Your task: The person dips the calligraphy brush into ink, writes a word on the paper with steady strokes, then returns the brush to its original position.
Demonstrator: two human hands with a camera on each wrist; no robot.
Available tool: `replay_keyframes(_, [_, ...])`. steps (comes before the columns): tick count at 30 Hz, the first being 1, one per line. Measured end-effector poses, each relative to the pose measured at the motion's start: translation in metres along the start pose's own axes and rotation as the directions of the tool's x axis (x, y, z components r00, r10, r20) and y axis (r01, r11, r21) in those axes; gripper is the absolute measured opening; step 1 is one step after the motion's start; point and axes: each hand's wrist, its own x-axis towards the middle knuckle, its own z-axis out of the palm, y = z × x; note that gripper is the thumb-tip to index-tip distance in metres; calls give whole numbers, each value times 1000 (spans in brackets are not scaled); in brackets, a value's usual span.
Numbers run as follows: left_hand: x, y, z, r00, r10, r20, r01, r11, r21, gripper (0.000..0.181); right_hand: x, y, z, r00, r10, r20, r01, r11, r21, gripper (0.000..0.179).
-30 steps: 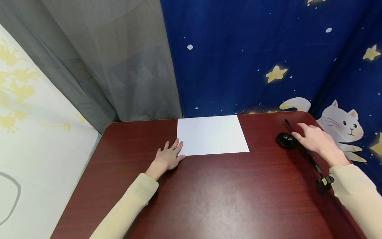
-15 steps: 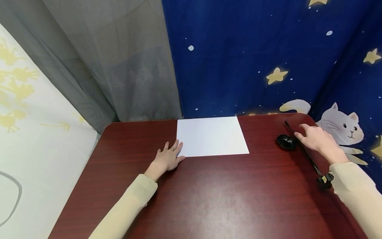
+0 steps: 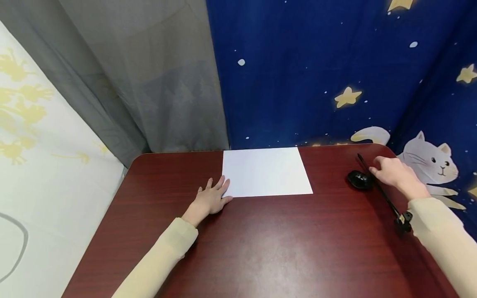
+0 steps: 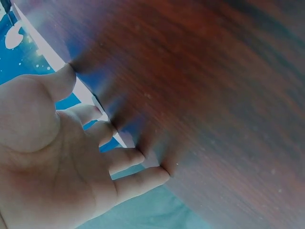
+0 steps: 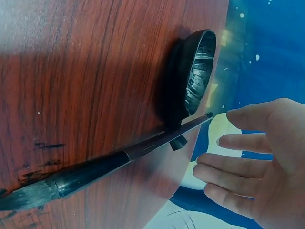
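Note:
My left hand (image 3: 210,199) rests with spread fingers at the near left corner of a white sheet of paper (image 3: 267,171). In the left wrist view its fingertips (image 4: 157,175) touch down along the sheet's edge and the dark red table. My right hand (image 3: 398,176) hovers beside a black writing brush (image 3: 387,198) and a small black ink dish (image 3: 359,180). The right wrist view has the brush (image 5: 119,161) leaning by the dish (image 5: 200,71), handle end raised and dark bristles low on the table. A gap separates the loosely bent fingers from the handle there.
Dark ink marks (image 5: 45,163) stain the table near the bristles. A small wrist camera (image 3: 403,222) hangs below the right cuff. Behind the table (image 3: 261,240) hang a grey curtain (image 3: 175,91) and a blue starry one (image 3: 283,82); a white patterned cloth (image 3: 48,174) is at left.
My right thumb and fingers have drawn closer together beside the brush handle. The head view has tilted slightly. The left hand, paper, dish and brush stay in place.

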Motion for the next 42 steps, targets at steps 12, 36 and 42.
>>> replay_keyframes(12, [1, 2, -2, 1000, -1, 23, 1, 1000, -8, 65, 8, 6, 4, 1000, -2, 1, 2, 1000, 19, 32])
replay_keyframes(36, [0, 1, -3, 999, -17, 35, 18, 1000, -12, 64, 22, 11, 20, 999, -8, 53, 7, 1000, 19, 22])
replay_keyframes(42, [1, 1, -3, 999, -20, 35, 20, 1000, -12, 64, 24, 10, 20, 997, -18, 72, 17, 1000, 21, 24])
